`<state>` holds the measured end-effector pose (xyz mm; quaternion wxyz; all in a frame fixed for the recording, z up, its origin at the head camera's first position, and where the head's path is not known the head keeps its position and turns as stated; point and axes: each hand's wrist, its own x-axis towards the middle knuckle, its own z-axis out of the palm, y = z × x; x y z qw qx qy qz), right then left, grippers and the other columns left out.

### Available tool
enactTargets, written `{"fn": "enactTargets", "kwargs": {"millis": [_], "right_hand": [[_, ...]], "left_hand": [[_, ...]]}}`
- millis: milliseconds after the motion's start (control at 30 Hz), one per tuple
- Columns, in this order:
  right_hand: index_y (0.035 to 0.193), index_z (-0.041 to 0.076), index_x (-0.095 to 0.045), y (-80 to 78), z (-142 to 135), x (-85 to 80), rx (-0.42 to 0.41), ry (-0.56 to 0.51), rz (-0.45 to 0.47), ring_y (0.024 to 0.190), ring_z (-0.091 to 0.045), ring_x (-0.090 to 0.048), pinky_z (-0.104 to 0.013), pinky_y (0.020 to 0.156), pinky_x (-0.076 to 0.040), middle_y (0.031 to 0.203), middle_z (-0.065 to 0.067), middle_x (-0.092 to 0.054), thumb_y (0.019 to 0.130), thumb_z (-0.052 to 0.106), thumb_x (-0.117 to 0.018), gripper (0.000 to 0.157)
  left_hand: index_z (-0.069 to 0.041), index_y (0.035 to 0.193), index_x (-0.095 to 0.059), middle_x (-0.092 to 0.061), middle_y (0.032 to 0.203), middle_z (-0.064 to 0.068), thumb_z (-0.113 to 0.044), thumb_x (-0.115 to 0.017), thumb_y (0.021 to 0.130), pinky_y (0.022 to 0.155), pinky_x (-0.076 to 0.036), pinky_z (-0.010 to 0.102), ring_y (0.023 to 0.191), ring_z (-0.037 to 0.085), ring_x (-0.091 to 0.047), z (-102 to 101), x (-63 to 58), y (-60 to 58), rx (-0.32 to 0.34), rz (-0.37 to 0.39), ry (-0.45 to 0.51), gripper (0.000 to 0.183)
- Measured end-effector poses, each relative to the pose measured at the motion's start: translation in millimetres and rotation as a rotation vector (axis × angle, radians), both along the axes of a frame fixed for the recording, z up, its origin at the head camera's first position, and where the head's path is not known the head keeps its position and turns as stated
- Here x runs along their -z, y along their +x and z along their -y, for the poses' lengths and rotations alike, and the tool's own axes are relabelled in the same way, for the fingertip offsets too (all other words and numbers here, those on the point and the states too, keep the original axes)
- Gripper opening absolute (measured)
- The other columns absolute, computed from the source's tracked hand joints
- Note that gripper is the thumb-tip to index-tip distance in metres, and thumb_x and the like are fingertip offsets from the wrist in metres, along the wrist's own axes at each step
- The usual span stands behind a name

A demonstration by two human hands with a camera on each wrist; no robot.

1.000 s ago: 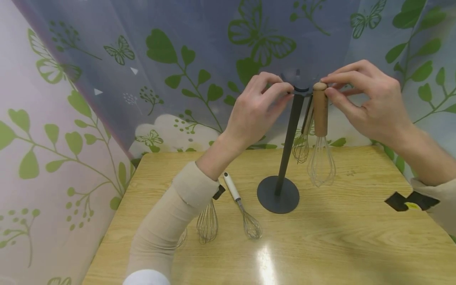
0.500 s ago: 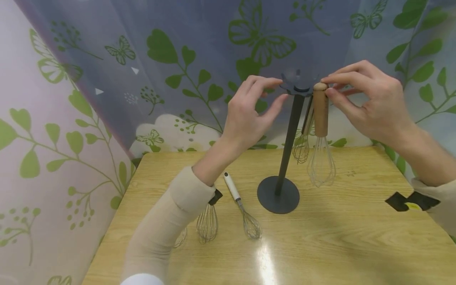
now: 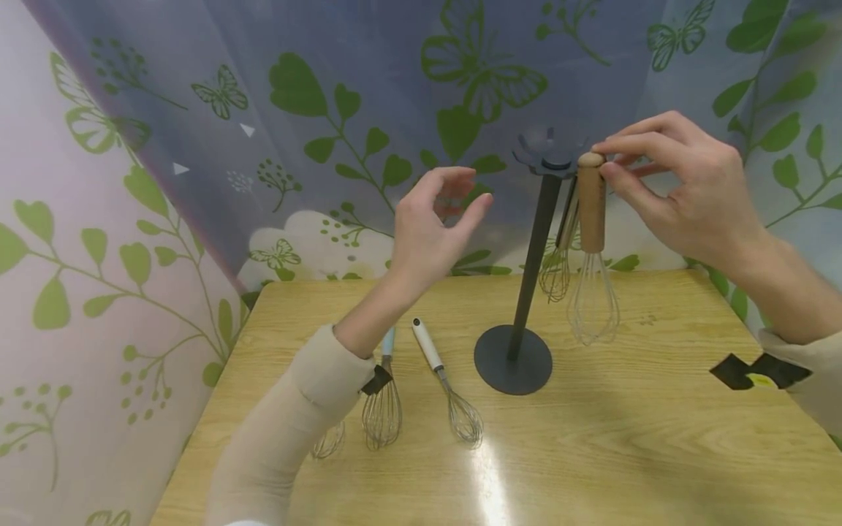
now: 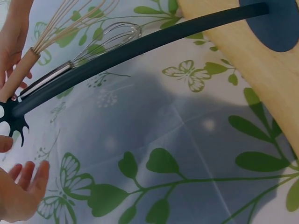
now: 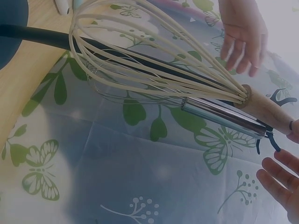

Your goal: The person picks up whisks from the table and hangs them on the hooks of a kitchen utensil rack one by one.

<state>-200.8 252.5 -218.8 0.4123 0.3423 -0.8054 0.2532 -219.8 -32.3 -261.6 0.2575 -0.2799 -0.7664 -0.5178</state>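
Observation:
A whisk with a wooden handle (image 3: 592,208) hangs upright beside the top of a black stand (image 3: 536,248). My right hand (image 3: 680,186) pinches the rounded end of that handle between thumb and fingers. Behind it hangs a second whisk with a shiny metal handle (image 5: 224,117), close along the stand's pole. The stand's top carries curved hooks (image 4: 17,127), several of them bare. Left of the stand, my left hand (image 3: 434,223) is in the air with fingers loosely bent, touching nothing.
On the wooden table (image 3: 631,438) lie a white-handled whisk (image 3: 429,343) and a blue-handled whisk (image 3: 388,342). Wires of another whisk (image 3: 329,442) show beside my left sleeve, which hides the rest. The stand's round base (image 3: 513,359) rests near a patterned curtain (image 3: 368,58).
My left hand has let go of the stand's hooked top and drawn back left and down, its fingers spreading apart. The right hand and the wooden-handled whisk have stayed in place.

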Motion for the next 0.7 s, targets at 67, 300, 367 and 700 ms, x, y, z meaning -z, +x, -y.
{"fn": "enactTargets", "kwargs": {"millis": [67, 300, 367, 700], "right_hand": [[0.117, -0.002, -0.077, 0.4, -1, -0.5, 0.003, 0.010, 0.005, 0.105, 0.027, -0.050, 0.005, 0.092, -0.041, 0.113, -0.023, -0.071, 0.103, 0.016, -0.070, 0.024], [0.117, -0.002, -0.077, 0.5, -1, 0.9, -0.001, 0.004, 0.001, 0.105, 0.027, -0.050, 0.005, 0.091, -0.041, 0.113, -0.023, -0.071, 0.104, 0.019, -0.069, 0.026], [0.116, -0.002, -0.077, 0.2, -1, 1.2, -0.006, 0.000, -0.002, 0.105, 0.027, -0.051, 0.005, 0.092, -0.041, 0.113, -0.023, -0.071, 0.105, 0.023, -0.068, 0.029], [0.116, -0.002, -0.078, -0.1, -2, 1.0, -0.022, -0.006, -0.014, 0.105, 0.027, -0.052, 0.005, 0.091, -0.043, 0.112, -0.023, -0.071, 0.103, 0.017, -0.070, 0.024]], "left_hand": [[0.001, 0.129, -0.067, -0.074, 0.118, 0.017, -0.015, -0.075, 0.099, 0.089, -0.065, 0.034, 0.108, 0.027, -0.073, 4, 4.0, 0.4, -0.019, 0.055, 0.006, 0.035], [0.000, 0.130, -0.065, -0.076, 0.114, 0.016, -0.017, -0.073, 0.100, 0.087, -0.066, 0.035, 0.105, 0.028, -0.075, 15, 16.9, -0.2, -0.073, 0.170, -0.023, 0.036], [0.000, 0.130, -0.065, -0.076, 0.114, 0.016, -0.018, -0.073, 0.100, 0.087, -0.066, 0.035, 0.105, 0.028, -0.075, 18, 20.4, -0.9, -0.077, 0.185, -0.036, 0.036], [-0.003, 0.137, -0.062, -0.074, 0.119, 0.017, -0.022, -0.072, 0.101, 0.099, -0.061, 0.044, 0.109, 0.033, -0.073, 29, 36.2, -2.1, -0.052, 0.340, -0.039, 0.042]]}}
